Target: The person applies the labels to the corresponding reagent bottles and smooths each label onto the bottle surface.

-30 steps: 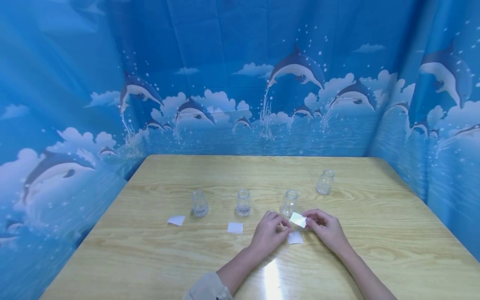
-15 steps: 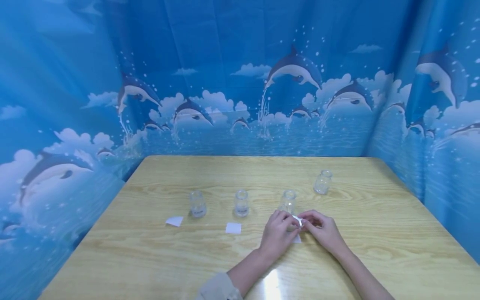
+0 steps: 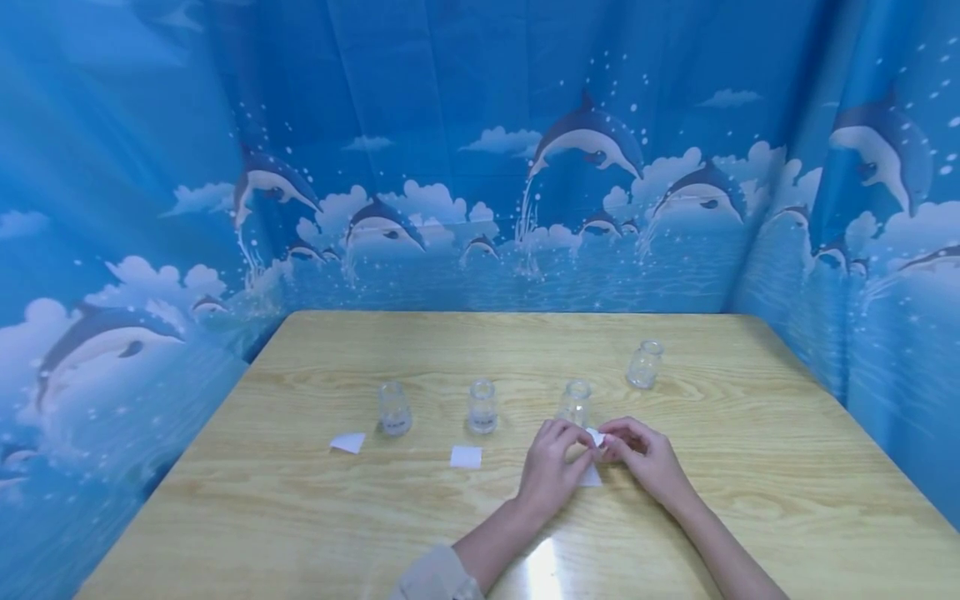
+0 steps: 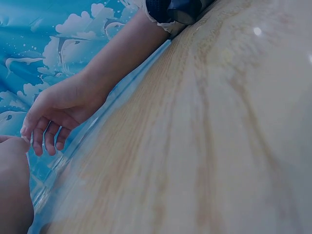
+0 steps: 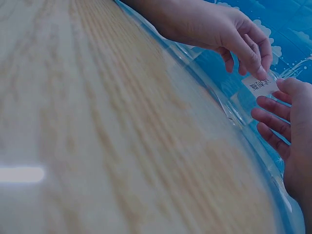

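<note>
In the head view a small white label (image 3: 596,436) is up between both hands, in front of a glass jar (image 3: 576,404). My left hand (image 3: 551,468) pinches one edge of it with thumb and forefinger. The right hand (image 3: 651,467) pinches the opposite side. Dark printed characters show on the label (image 5: 261,87) in the right wrist view, where the other right fingers spread loosely. Under the hands a white paper piece (image 3: 591,477) lies on the table, partly covered by the left hand. The jar's lower part is hidden behind the fingers.
To the left stand two more glass jars, one in the middle (image 3: 483,408) and one farther left (image 3: 394,410). White paper pieces lie before them, one flat (image 3: 466,457), one curled (image 3: 348,442). Another jar (image 3: 645,365) stands at back right. A dolphin-print curtain (image 3: 450,125) surrounds the wooden table (image 3: 300,517).
My left hand has moved right to meet the label, which only the right hand held a second ago. The label has turned and shows less of its face. The jars stay put.
</note>
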The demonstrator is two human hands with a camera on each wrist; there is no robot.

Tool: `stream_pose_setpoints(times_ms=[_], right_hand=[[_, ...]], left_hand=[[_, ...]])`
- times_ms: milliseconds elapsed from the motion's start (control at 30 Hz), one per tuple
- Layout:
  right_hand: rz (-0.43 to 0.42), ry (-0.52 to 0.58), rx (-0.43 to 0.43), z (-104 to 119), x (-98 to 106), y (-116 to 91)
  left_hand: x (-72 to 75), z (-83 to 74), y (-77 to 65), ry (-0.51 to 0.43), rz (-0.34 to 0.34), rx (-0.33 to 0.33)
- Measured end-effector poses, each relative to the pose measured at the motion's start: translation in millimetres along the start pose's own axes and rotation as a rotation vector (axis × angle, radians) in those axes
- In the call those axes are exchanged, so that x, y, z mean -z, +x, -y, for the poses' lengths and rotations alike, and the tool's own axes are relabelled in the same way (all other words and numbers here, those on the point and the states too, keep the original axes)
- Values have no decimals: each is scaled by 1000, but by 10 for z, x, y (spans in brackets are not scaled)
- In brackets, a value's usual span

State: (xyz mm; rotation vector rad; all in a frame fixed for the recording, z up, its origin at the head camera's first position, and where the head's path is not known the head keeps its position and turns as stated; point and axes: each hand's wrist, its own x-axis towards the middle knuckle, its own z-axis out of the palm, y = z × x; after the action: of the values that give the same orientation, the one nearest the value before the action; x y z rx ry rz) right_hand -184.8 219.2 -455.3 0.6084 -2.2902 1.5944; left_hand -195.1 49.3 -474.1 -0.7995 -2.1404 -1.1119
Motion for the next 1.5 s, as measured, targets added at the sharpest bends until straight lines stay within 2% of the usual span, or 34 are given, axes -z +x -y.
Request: stream_pose_setpoints(times_ms=[200,367,433,567,633,767,867,967,1067,1167,1333,1500], right_hand=[[12,118,-3,-64,4,10],[40,-40,-74,140,-23,14],[47,-110,-99,112,-33,5],[26,-135,-139,-56,-38,-13],[10,-134,-163,-100,-35,-12],[-47,-105,-187,-54,-28,7],[-97,-61,-163,43,-22,23],[-135,4,-138,154,-18,35],[-154,47,-125,218,-17,40],[-151,46,-113,241,-20,36],[-125,7,-113,261,-32,26],[-87,-26,-85,182,-40,27]], left_hand=[[1,-14,24,-179,-58,141],[-3,-22,38,-333,-91,205],[73,-109,63,-373,-91,222],[202,-257,114,-439,-77,290],[174,-229,106,-467,-75,324],[20,-65,51,-504,-78,379],[-6,-35,37,-505,-56,412],[-1,-32,29,-491,-2,447],[9,-37,22,-439,69,484],[13,-38,14,-378,105,518],[23,-42,16,-328,73,558],[15,-32,23,-315,38,511]])
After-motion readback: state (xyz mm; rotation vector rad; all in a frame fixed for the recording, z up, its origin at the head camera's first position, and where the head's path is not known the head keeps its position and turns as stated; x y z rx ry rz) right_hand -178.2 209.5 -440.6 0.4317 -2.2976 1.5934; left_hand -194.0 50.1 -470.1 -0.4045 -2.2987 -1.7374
